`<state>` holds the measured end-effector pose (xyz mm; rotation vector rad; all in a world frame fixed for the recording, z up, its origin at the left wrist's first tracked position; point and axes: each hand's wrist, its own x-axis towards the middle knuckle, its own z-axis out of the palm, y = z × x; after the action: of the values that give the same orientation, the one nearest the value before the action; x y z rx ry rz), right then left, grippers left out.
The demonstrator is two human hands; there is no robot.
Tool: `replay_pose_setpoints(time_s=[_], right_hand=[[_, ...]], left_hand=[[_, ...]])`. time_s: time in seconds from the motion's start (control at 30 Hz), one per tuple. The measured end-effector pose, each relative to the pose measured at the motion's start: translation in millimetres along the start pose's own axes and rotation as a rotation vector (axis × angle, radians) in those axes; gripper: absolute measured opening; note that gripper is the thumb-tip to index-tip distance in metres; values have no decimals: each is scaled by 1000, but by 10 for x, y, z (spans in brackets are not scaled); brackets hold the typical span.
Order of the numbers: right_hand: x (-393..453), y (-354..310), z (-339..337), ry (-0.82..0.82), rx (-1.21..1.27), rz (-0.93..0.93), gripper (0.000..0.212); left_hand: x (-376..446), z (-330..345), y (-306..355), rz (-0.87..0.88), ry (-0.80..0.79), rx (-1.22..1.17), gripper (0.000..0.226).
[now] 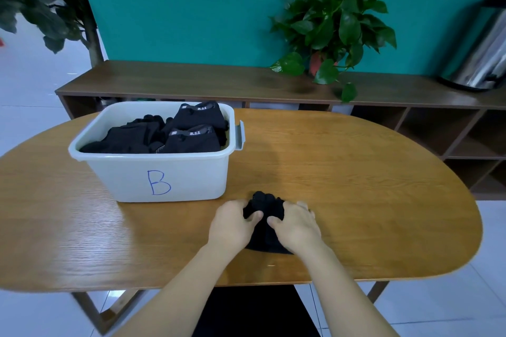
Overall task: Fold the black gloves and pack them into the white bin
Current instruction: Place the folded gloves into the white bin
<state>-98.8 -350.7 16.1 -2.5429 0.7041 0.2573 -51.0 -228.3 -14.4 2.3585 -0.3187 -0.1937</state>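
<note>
A black glove [266,201] lies bunched on the wooden table [356,186] near its front edge. My left hand [232,223] grips its left side, thumb pressed onto the fabric. My right hand [297,223] grips its right side the same way. Most of the glove is hidden under and between both hands. The white bin [153,172], marked with a blue letter B, stands to the left and a little further back. Several folded black gloves [189,131] fill it almost to the rim.
Behind the table runs a low brown shelf unit [191,82] with a potted green plant [334,27] and a steel bin [482,55] on top. A leafy tree [43,3] stands at the far left. White tiled floor surrounds the table.
</note>
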Motion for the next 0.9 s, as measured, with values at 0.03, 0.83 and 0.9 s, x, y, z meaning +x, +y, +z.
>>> replay_pose_setpoints(time_s=[0.03, 0.83, 0.9], right_hand=[[-4, -1, 12, 9, 13, -5, 41], [-525, -114, -611, 286, 652, -204, 34], [-558, -304, -792, 320, 651, -255, 34]], left_hand=[[-1, -9, 7, -7, 2, -5, 36], [-224, -725, 579, 105, -37, -542, 10], [-212, -987, 688, 143, 12, -543, 11]])
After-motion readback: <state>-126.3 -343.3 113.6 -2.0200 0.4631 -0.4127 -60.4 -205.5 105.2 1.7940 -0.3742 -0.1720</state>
